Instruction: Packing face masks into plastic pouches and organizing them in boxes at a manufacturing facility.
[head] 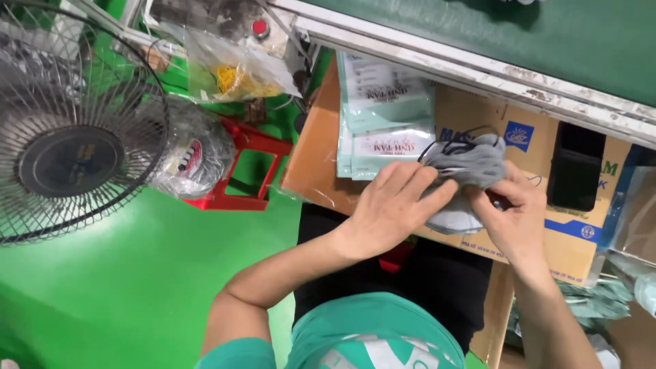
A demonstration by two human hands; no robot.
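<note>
My left hand and my right hand both grip a small stack of grey face masks with dark ear loops, held just above a brown cardboard sheet that lies across my lap. My left fingers press over the stack's left side; my right fingers pinch its right edge. Pale green flat pouches lie on the cardboard just left of and behind the masks.
A cage fan stands at the left on the green floor. A red stool carries a clear plastic bag. A green conveyor belt runs across the top. A black phone lies at the right.
</note>
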